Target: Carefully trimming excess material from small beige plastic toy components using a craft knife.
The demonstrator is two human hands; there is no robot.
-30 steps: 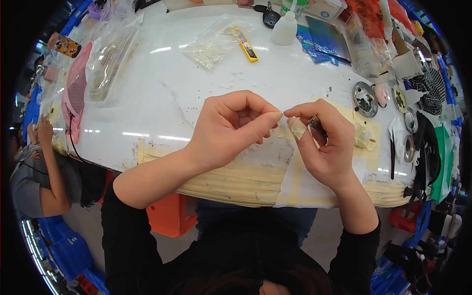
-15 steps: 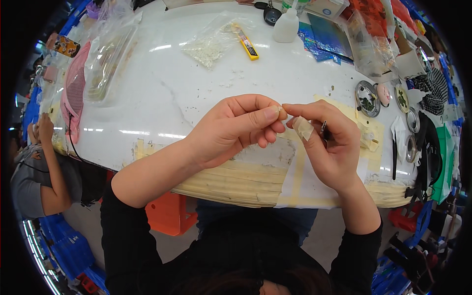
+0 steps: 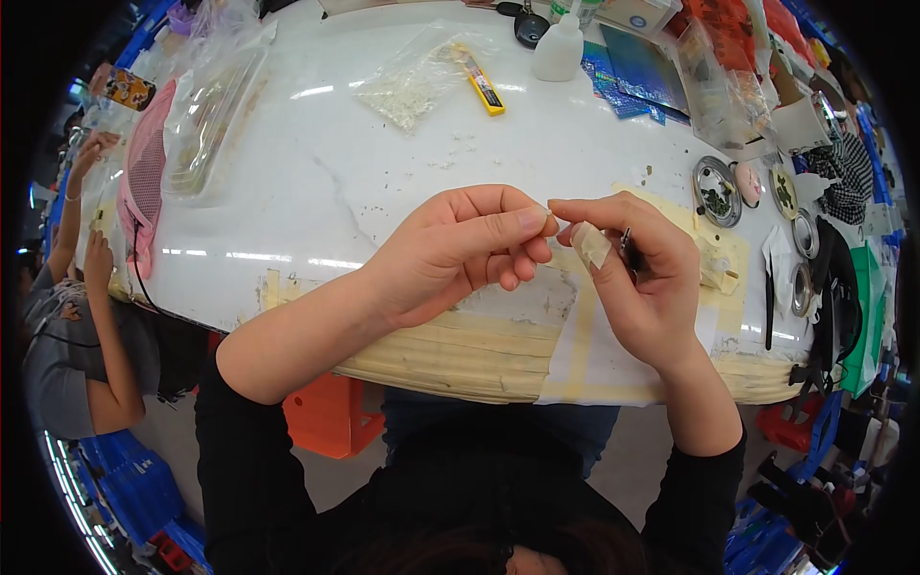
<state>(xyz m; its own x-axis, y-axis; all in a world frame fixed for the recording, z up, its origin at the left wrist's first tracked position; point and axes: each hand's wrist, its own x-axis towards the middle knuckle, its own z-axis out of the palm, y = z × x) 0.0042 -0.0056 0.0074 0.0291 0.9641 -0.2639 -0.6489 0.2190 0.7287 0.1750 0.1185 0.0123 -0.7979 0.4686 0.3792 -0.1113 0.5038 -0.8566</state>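
Note:
Over the near part of the table, my left hand (image 3: 460, 240) pinches a tiny pale piece (image 3: 551, 214) between thumb and forefinger; its exact kind is too small to tell. My right hand (image 3: 656, 278) is beside it, its forefinger stretched to the left fingertips, at or almost at the piece. A strip of beige tape (image 3: 592, 247) wraps the right thumb. Tucked in the right hand's curled fingers is a small dark metal tool (image 3: 629, 251), mostly hidden. Below that hand lies white paper (image 3: 585, 359) taped to the table edge.
Farther back lie a bag of small white pieces (image 3: 407, 101), a yellow box cutter (image 3: 482, 84) and a white squeeze bottle (image 3: 559, 53). Round metal dishes (image 3: 717, 194) and a black stick-like tool (image 3: 769, 311) lie right. A co-worker's arm (image 3: 107, 335) shows at far left, beyond a pink mesh item (image 3: 146, 177).
My hands stay nearly in place; the right forefinger has shifted slightly left and up at the left fingertips. At far left, the co-worker has parted their hands, one reaching farther forward.

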